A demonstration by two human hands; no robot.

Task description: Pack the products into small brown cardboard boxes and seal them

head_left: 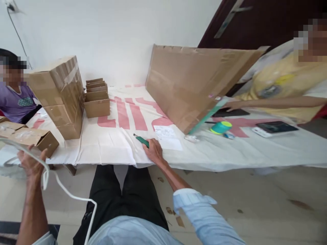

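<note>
My right hand (154, 150) is closed around a green utility knife (142, 140). The knife's tip points up and left, just above the white cloth near the table's front edge. A white sheet of paper (168, 137) with markings lies beside this hand. At the far left my left hand (32, 161) is raised at the table edge, thumb and fingers apart, close to an open-flapped cardboard box (46, 141). A white cable (74, 196) crosses in front of that hand and hides part of it. I see nothing held in its fingers.
Stacked cardboard boxes (68, 98) stand left of several small open cartons (97, 103). A large cardboard panel (189, 78) leans at centre right. Yellow-green tape (221, 127) and a phone-like device (276, 128) lie right. One person sits left; another reaches in from the right.
</note>
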